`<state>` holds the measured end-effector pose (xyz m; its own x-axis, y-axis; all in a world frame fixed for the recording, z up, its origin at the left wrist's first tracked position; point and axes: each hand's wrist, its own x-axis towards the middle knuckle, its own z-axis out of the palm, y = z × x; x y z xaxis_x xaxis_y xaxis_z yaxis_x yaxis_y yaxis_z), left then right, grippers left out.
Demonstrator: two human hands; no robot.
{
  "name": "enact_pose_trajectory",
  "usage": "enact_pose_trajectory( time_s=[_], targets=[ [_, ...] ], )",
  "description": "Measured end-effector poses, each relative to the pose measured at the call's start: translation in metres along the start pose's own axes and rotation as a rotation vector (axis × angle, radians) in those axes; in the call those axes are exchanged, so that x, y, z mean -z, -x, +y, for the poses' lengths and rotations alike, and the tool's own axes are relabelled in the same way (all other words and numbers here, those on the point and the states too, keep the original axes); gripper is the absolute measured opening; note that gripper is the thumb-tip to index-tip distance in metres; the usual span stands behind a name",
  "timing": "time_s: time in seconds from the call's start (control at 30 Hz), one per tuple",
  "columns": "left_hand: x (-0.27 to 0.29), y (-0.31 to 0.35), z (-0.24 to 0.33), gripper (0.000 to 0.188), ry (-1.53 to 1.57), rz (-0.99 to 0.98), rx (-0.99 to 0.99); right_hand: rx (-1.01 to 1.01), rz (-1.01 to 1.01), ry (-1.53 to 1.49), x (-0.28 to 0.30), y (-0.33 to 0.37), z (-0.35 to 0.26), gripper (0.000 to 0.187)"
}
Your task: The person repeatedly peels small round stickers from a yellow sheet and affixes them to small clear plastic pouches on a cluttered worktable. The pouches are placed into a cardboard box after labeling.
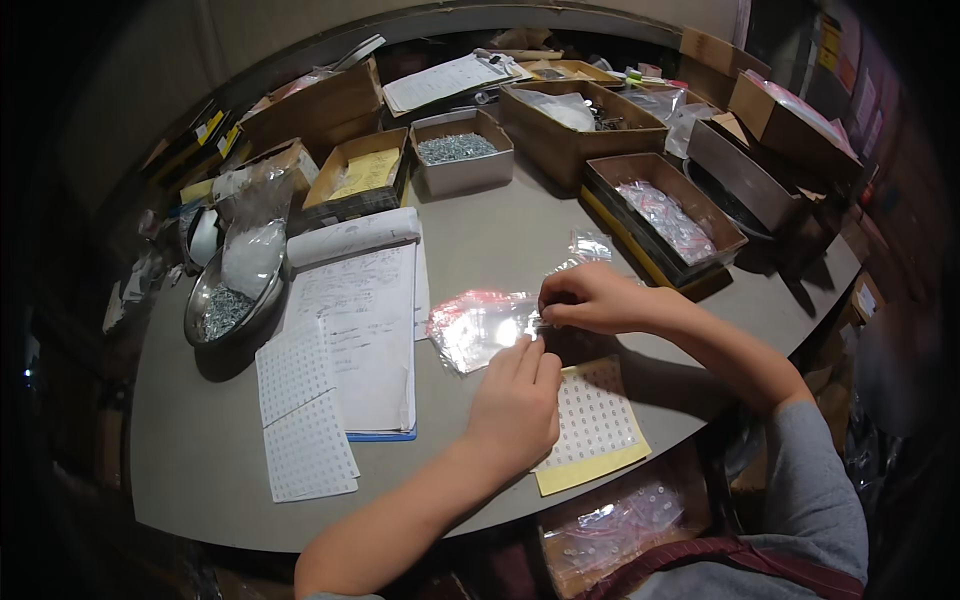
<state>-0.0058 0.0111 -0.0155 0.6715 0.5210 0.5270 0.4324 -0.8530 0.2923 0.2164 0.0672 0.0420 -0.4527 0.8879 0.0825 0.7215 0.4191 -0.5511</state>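
A fanned stack of clear zip bags (478, 335) with red-edged tops lies mid-table. My left hand (512, 400) rests on its near edge, fingers stretched out and lying flat. At the stack's right edge, my right hand (597, 298) is closed in a pinch on a clear bag; its fingertips are partly hidden. Just beyond that hand lie more clear bags (590, 246). A sheet of small white stickers on yellow backing (597, 415) sits beside my left hand, which covers its left side.
Left of the bags lie an open notebook (375, 350), white sticker sheets (300, 420) and a metal bowl of small metal parts (225, 312). Boxes line the back, including a white box of metal pieces (465, 170) and a carton of filled bags (665, 220). Another box (620, 530) stands below the table edge.
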Motion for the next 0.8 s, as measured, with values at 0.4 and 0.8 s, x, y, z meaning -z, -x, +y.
enact_pose_trajectory(
  time_s=[0.4, 0.8],
  targets=[
    [-0.003, -0.002, 0.003, 0.027, -0.097, 0.054, -0.033, -0.181, 0.014, 0.426, -0.006, -0.011, 0.001, 0.035],
    [-0.002, -0.002, 0.005, 0.023, 0.044, -0.021, -0.029, 0.028, -0.046, 0.02, -0.006, -0.013, -0.009, 0.017]
  ],
)
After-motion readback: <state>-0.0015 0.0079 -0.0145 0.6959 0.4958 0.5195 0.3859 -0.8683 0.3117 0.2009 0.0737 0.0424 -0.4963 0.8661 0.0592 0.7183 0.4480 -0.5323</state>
